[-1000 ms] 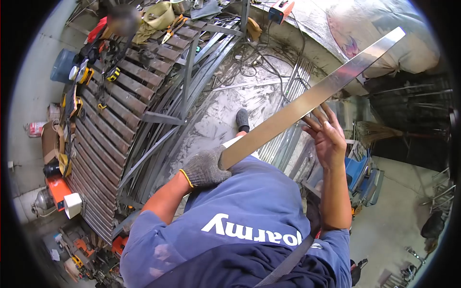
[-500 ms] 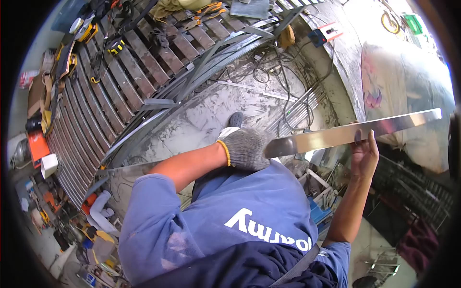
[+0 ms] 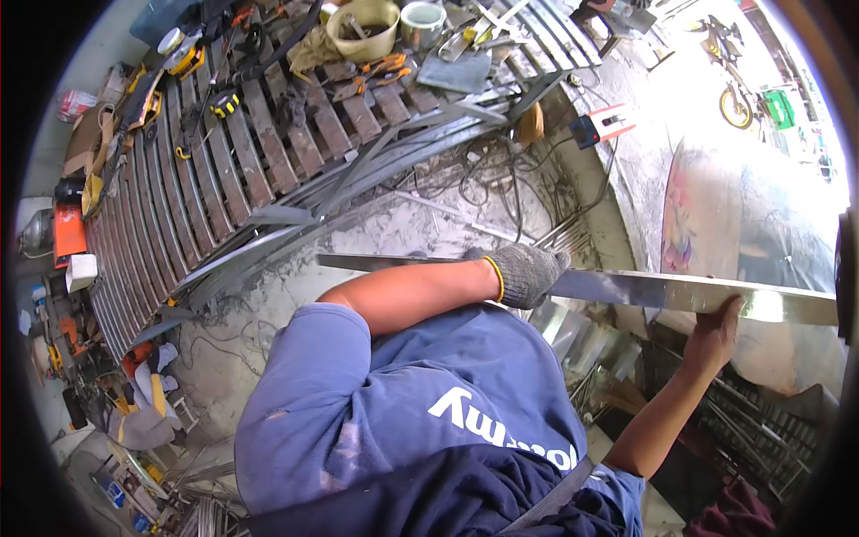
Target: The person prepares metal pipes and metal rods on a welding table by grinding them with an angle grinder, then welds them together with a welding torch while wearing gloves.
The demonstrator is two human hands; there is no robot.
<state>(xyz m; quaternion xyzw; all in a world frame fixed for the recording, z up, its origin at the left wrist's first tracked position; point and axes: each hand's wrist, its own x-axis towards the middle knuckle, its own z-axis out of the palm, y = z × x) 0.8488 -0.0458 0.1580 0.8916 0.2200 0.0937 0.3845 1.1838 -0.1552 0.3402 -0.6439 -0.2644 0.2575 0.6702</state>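
A long, shiny flat metal bar [image 3: 626, 288] runs almost level across the view in front of my body. My left hand [image 3: 528, 276], in a grey knitted glove with a yellow cuff edge, is closed around the bar near its middle. The bar's far left part shows beyond my left forearm, which hides a stretch of it. Farther right, my bare right hand [image 3: 716, 333] holds the bar from below, thumb against its near face. Its right end reaches the dark edge of the view.
A slatted metal bench [image 3: 259, 134] at upper left carries a tape measure [image 3: 225, 105], orange-handled pliers [image 3: 386, 68] and a yellowish bucket [image 3: 362, 31]. Cables [image 3: 501, 179] lie on the floor. A red-and-black device [image 3: 601, 125] sits on a ledge; a floral-patterned sheet [image 3: 716, 206] stands right.
The bar has swung from rising rightward to nearly level, and its left part now shows past my forearm. Both hands have shifted right. The view has tilted up, revealing more bench.
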